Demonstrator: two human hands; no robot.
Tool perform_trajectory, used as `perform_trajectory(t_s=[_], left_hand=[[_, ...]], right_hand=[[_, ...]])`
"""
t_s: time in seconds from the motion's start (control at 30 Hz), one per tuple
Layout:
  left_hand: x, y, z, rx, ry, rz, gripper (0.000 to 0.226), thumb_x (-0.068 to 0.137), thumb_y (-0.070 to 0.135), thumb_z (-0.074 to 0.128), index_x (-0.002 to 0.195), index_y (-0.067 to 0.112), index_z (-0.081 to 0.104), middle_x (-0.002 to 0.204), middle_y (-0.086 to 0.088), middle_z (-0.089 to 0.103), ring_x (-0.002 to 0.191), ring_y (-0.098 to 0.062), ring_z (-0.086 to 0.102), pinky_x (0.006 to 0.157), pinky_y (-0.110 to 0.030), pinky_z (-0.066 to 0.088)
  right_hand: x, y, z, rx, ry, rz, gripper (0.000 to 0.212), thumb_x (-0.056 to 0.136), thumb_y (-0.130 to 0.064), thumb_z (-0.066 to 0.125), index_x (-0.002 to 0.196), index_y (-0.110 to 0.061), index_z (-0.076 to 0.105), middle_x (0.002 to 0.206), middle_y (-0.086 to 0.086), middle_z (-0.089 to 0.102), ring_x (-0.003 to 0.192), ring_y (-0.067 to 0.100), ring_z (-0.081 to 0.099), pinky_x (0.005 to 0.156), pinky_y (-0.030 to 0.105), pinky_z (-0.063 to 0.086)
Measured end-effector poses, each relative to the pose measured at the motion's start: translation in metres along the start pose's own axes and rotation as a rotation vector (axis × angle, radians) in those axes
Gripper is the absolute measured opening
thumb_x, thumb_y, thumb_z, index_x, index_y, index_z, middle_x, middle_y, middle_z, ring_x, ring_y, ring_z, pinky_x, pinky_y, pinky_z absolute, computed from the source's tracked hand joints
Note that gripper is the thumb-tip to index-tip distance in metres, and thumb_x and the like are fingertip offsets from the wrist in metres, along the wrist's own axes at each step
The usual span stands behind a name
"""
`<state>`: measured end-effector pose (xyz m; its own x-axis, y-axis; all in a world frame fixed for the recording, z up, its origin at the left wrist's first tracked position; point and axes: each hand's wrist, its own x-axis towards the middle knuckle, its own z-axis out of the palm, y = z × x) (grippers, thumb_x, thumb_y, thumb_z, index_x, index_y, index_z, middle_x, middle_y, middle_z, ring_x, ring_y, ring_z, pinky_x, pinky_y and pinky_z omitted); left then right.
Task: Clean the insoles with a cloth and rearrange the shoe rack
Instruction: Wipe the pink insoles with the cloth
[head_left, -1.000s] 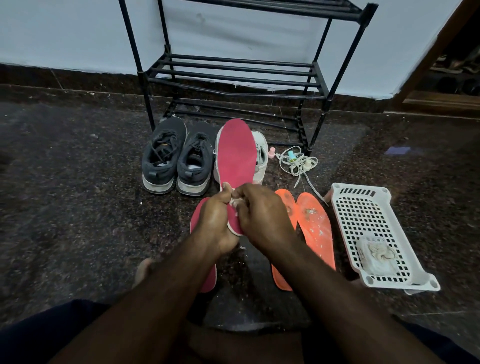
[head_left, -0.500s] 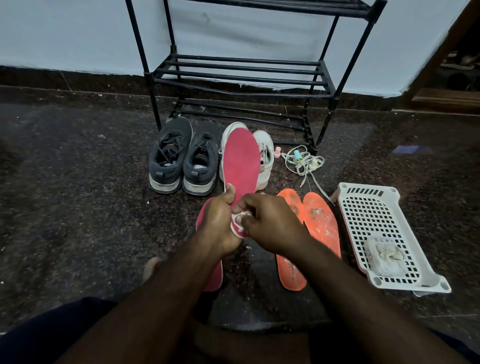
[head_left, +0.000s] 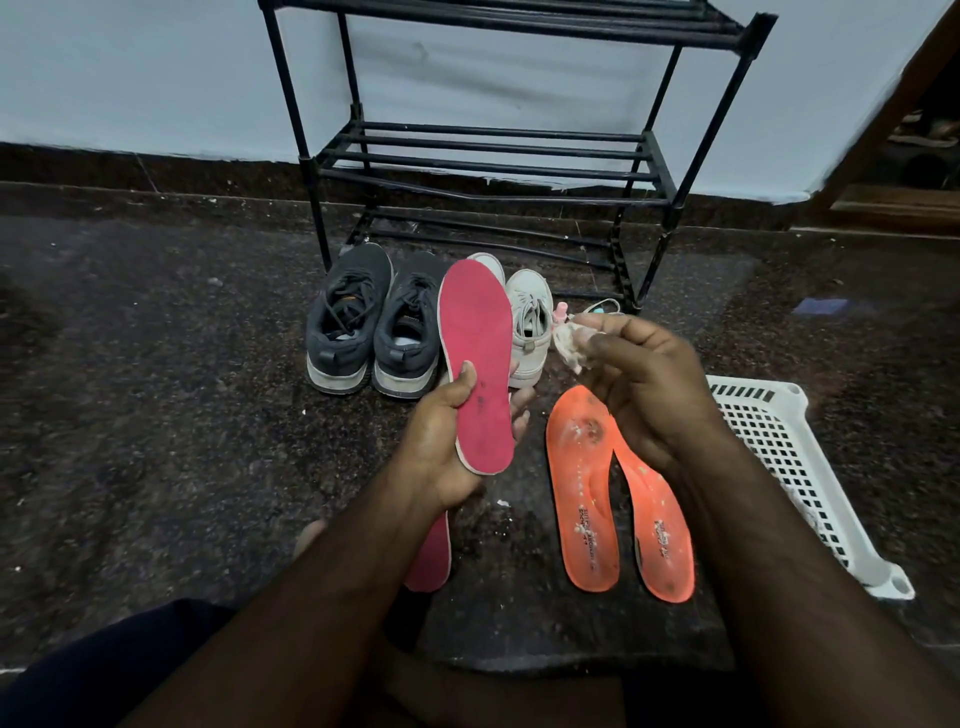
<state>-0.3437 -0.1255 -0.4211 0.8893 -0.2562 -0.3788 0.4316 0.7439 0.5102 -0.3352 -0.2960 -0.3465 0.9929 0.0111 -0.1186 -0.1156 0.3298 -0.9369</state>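
Observation:
My left hand (head_left: 441, 441) grips a red insole (head_left: 478, 358) by its heel end, toe pointing away from me, above the floor. My right hand (head_left: 639, 384) pinches a small crumpled whitish cloth (head_left: 569, 345) to the right of that insole, apart from it. A second red insole (head_left: 431, 556) lies on the floor, mostly hidden under my left forearm. Two orange insoles (head_left: 584, 493) (head_left: 660, 535), speckled with white dirt, lie side by side on the floor beneath my right hand. The black shoe rack (head_left: 488, 156) stands against the wall with bare shelves.
A pair of dark grey sneakers (head_left: 374, 322) and a pair of white sneakers (head_left: 530, 322) stand on the floor before the rack. A white perforated plastic basket (head_left: 779, 457) lies at the right. A tangle of laces and a small pink thing (head_left: 561, 312) lie behind my right hand.
My right hand has lifted the cloth off the insole's heel and moved right and away. My left hand now holds the red insole alone. The view has tilted upward.

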Motion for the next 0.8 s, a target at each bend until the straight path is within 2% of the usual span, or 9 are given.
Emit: perform_trajectory(t_s=[0.13,0.3,0.43,0.5,0.57,0.63,0.7,0.77,0.8], left_hand=[[-0.002,0.001,-0.002,-0.024,-0.046,-0.041,0.067,0.099,0.063,0.035,0.136,0.011,0.058,0.122,-0.003,0.068,0.102,-0.025,0.064,0.075,-0.036,0.054],[0.0,-0.001,-0.004,-0.024,-0.069,-0.058,0.068,0.1,0.062,0.034,0.116,0.011,0.074,0.115,-0.007,0.072,0.1,-0.028,0.064,0.076,-0.037,0.054],[-0.001,-0.007,0.001,-0.003,-0.045,-0.047,0.061,0.101,0.057,0.033,0.115,0.01,0.068,0.102,-0.011,0.074,0.089,-0.025,0.07,0.081,-0.038,0.052],[-0.001,-0.01,0.002,-0.062,-0.061,-0.075,0.054,0.094,0.052,0.043,0.111,0.007,0.066,0.101,-0.015,0.071,0.098,-0.027,0.067,0.102,-0.041,0.044],[-0.002,-0.012,0.003,-0.089,-0.05,-0.083,0.047,0.087,0.048,0.05,0.099,0.006,0.067,0.092,-0.014,0.069,0.095,-0.025,0.065,0.107,-0.036,0.038],[-0.001,-0.015,0.002,-0.095,-0.04,-0.089,0.047,0.092,0.046,0.046,0.096,0.007,0.071,0.093,-0.013,0.07,0.091,-0.025,0.067,0.1,-0.035,0.043],[-0.001,-0.021,0.003,-0.031,-0.005,-0.11,0.056,0.101,0.05,0.037,0.095,0.011,0.077,0.091,-0.012,0.071,0.08,-0.027,0.067,0.082,-0.035,0.052],[-0.001,-0.023,0.007,0.069,0.028,-0.129,0.066,0.102,0.057,0.031,0.082,0.015,0.08,0.079,-0.009,0.068,0.062,-0.025,0.062,0.059,-0.03,0.05],[0.0,-0.022,0.007,0.065,0.032,-0.135,0.068,0.101,0.057,0.032,0.079,0.014,0.079,0.079,-0.009,0.067,0.062,-0.025,0.062,0.057,-0.029,0.05]], right_hand=[[0.003,-0.005,-0.007,0.092,0.053,0.001,0.013,0.093,-0.001,0.056,0.097,0.0,0.068,0.095,0.007,0.073,0.087,0.018,0.069,0.078,0.03,0.058],[0.003,0.009,-0.001,-0.124,0.046,-0.109,0.026,0.081,0.01,0.068,0.104,-0.003,0.068,0.102,0.009,0.07,0.091,0.025,0.067,0.08,0.033,0.056],[-0.001,0.026,0.012,-0.624,-0.025,-0.326,0.025,0.082,0.002,0.072,0.104,-0.009,0.072,0.106,0.005,0.07,0.093,0.015,0.07,0.076,0.021,0.055],[-0.006,0.046,0.021,-1.007,-0.139,-0.547,0.017,0.083,-0.009,0.071,0.098,-0.013,0.076,0.102,0.003,0.07,0.095,0.018,0.066,0.085,0.025,0.05],[-0.012,0.068,0.03,-1.247,-0.222,-0.667,0.017,0.082,-0.011,0.061,0.091,-0.012,0.075,0.093,0.006,0.069,0.088,0.027,0.062,0.082,0.035,0.049],[-0.008,0.074,0.029,-1.341,-0.2,-0.723,0.021,0.083,-0.015,0.053,0.089,-0.009,0.072,0.088,0.009,0.066,0.083,0.032,0.059,0.077,0.04,0.049],[0.003,0.064,0.019,-1.363,-0.05,-0.722,0.019,0.084,-0.012,0.056,0.092,-0.01,0.073,0.091,0.009,0.066,0.085,0.032,0.061,0.078,0.038,0.049],[0.006,0.05,0.01,-1.235,0.038,-0.559,0.018,0.084,-0.007,0.063,0.096,-0.013,0.074,0.095,0.005,0.069,0.086,0.024,0.065,0.081,0.032,0.049],[0.003,0.047,0.011,-1.138,0.005,-0.464,0.017,0.084,-0.008,0.066,0.097,-0.015,0.074,0.094,0.002,0.071,0.081,0.019,0.067,0.078,0.03,0.051]])
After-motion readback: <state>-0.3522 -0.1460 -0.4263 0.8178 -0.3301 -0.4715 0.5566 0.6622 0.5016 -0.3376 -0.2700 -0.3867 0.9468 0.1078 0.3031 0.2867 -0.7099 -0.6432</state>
